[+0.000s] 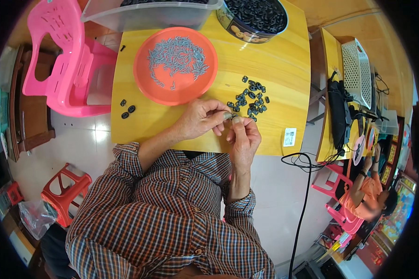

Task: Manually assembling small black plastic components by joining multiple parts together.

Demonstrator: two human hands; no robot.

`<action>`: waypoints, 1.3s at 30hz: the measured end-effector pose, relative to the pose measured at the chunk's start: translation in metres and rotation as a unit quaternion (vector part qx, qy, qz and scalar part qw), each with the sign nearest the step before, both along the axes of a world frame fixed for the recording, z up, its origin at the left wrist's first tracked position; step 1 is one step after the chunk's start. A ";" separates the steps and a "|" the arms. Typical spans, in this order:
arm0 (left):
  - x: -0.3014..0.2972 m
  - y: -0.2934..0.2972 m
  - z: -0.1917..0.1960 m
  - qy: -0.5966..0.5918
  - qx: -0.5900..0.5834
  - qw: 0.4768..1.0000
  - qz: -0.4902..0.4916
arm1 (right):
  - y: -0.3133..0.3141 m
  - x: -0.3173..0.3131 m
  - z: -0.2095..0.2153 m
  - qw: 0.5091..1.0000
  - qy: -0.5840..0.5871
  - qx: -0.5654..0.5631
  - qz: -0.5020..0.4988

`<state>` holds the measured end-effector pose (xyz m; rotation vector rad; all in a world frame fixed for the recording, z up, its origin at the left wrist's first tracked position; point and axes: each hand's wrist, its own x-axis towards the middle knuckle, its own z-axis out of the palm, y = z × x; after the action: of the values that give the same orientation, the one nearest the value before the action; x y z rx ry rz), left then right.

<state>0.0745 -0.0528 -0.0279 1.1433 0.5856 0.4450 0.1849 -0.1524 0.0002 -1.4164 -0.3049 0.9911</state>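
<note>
At the table's near edge, my left hand (203, 119) and my right hand (245, 136) meet fingertip to fingertip. Both are closed in a pinch on a small black plastic part (233, 116), mostly hidden by the thumbs. Just beyond my right fingers lies a loose group of similar black parts (252, 95), oval with holes. Ahead of my left hand stands an orange-red round plate (172, 96) holding many small silver screws (177, 56). Three more black pieces (131, 109) rest near the table's left edge.
At the far side stand a clear plastic bin (149, 21) and a round tin (251, 35), both holding black parts. A white label (289, 137) lies at right. A black cable (304, 195) hangs there. Pink chair (70, 69) at left; another person (365, 200) sits far right.
</note>
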 end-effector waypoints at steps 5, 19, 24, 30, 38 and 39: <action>0.007 0.007 0.011 0.021 0.103 0.994 0.028 | -0.003 0.011 0.002 0.998 -0.032 -0.020 -0.044; 0.020 0.028 0.016 0.169 0.527 0.832 0.035 | -0.005 0.032 0.001 0.991 -0.063 -0.034 -0.117; 0.022 0.018 0.034 0.263 0.543 0.796 -0.049 | -0.006 0.031 -0.003 0.991 -0.054 -0.036 -0.113; 0.034 0.018 0.030 0.302 0.558 0.768 -0.087 | -0.007 0.033 -0.004 0.992 -0.049 -0.035 -0.114; 0.055 0.023 0.014 0.241 0.545 0.800 -0.069 | -0.009 0.036 0.002 0.991 -0.040 -0.028 -0.121; 0.056 0.024 0.010 0.214 0.535 0.815 -0.056 | -0.009 0.036 0.003 0.991 -0.042 -0.031 -0.122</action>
<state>0.1303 -0.0286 -0.0180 2.4010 0.6558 0.4126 0.2213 -0.1610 0.0029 -1.5142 -0.1573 0.7476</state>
